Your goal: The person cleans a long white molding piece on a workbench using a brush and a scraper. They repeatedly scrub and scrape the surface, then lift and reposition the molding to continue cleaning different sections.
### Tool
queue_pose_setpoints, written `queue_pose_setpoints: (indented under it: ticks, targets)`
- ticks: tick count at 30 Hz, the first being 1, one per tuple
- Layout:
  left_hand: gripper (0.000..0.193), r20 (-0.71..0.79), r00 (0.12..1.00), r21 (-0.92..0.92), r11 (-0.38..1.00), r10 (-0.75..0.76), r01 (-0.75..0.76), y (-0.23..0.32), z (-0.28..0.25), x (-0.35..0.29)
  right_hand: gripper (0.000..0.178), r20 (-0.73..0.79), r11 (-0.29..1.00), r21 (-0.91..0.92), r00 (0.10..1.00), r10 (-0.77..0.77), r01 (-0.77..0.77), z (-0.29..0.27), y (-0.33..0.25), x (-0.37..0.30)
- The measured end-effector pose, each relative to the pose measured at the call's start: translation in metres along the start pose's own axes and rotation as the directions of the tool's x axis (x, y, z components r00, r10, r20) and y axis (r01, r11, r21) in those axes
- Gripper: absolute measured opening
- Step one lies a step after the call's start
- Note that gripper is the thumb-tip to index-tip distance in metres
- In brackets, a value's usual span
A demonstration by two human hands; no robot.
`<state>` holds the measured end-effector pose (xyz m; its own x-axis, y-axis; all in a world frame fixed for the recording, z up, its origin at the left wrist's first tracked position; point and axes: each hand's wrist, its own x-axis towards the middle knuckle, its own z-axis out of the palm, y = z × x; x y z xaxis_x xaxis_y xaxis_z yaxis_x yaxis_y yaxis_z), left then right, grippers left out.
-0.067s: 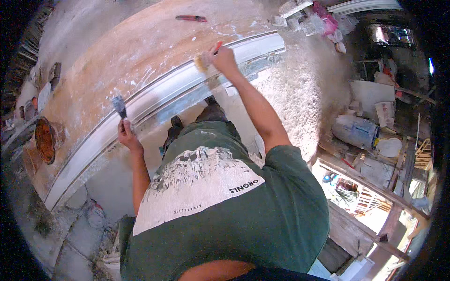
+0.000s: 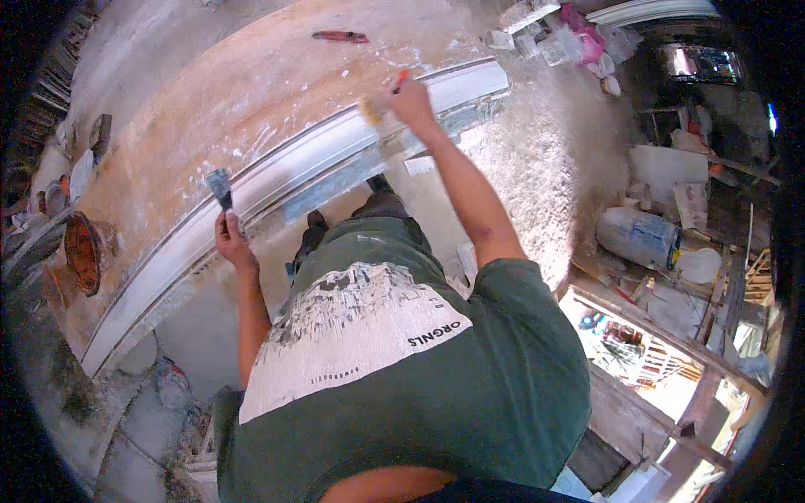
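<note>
Head view: white moulding (image 2: 293, 158) lies along the brown surface (image 2: 277, 80)'s near edge; the right hand (image 2: 411, 104) grips a brush (image 2: 370, 110) over it, left hand (image 2: 234, 240) a scraper (image 2: 220, 188), blade outward, apparently keeping fingers clear.

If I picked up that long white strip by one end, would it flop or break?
The white strip might sag or even snap, because it's so long and narrow. It probably wouldn't roll, since its ridged shape looks more flat than round.

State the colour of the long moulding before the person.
The long moulding is white, seen best in the head view.
</note>
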<state>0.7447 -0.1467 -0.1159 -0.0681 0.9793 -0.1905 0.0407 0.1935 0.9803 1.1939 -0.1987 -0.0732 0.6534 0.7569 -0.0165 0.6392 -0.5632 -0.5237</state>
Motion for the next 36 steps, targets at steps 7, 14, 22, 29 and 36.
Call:
queue_pose_setpoints:
  ticks: [7,14,22,29,36]
  targets:
    - [0.022,0.144,0.989,-0.041,0.999,0.029,-0.023,0.035,0.128,-0.046,0.045,-0.294,0.868,-0.423,0.945,0.141,-0.261,-0.159,0.224,0.13]
    - [0.024,0.112,0.994,0.039,0.999,-0.003,-0.001,0.014,0.202,-0.079,0.021,0.154,0.902,0.425,0.976,-0.153,0.075,-0.079,0.149,0.018]
    - [0.027,0.1,0.995,0.081,0.997,-0.001,-0.007,0.007,0.244,-0.108,0.012,-0.135,0.896,0.426,0.988,-0.072,0.124,-0.155,0.33,0.027]
    - [0.028,0.147,0.985,0.092,0.993,-0.093,0.08,0.008,0.273,-0.121,0.021,-0.147,0.913,0.171,0.925,-0.349,0.372,-0.192,0.284,0.105]
    - [0.028,0.049,0.999,0.263,0.964,0.013,-0.026,0.032,0.236,-0.153,0.026,-0.07,0.9,0.185,0.919,-0.388,0.395,-0.168,0.302,0.162]
